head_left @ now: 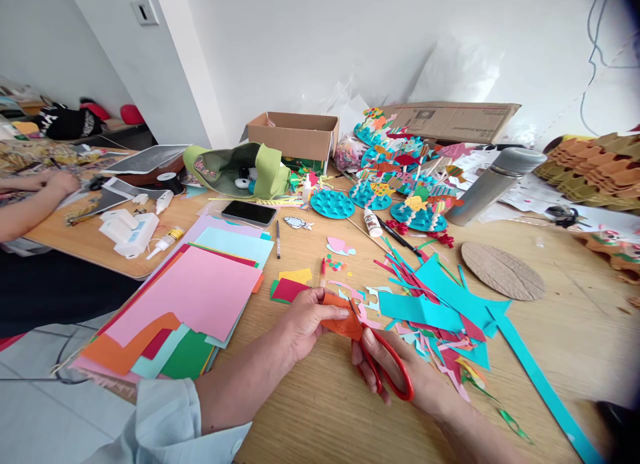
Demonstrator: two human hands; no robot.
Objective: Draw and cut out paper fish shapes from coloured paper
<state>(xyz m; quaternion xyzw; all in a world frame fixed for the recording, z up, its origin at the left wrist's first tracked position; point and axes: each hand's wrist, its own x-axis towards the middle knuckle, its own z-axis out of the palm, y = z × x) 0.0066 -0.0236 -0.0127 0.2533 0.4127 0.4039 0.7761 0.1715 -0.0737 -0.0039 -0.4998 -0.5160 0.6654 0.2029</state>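
My left hand [305,321] pinches a small piece of orange paper [343,319] just above the wooden table [550,344]. My right hand [400,377] grips red-handled scissors [383,364], whose blades reach up into the orange paper. Right beside them lies a heap of teal, red and pink paper scraps [440,317]. A stack of coloured paper sheets [195,304], pink on top, lies left of my left hand.
Finished teal fish decorations [395,177], a glue bottle [371,222], a pen [278,239], a phone [249,213], a cardboard box [295,136], a steel flask [493,184] and a cardboard disc [503,271] lie farther back. Another person's arm [30,197] rests at a table on the left.
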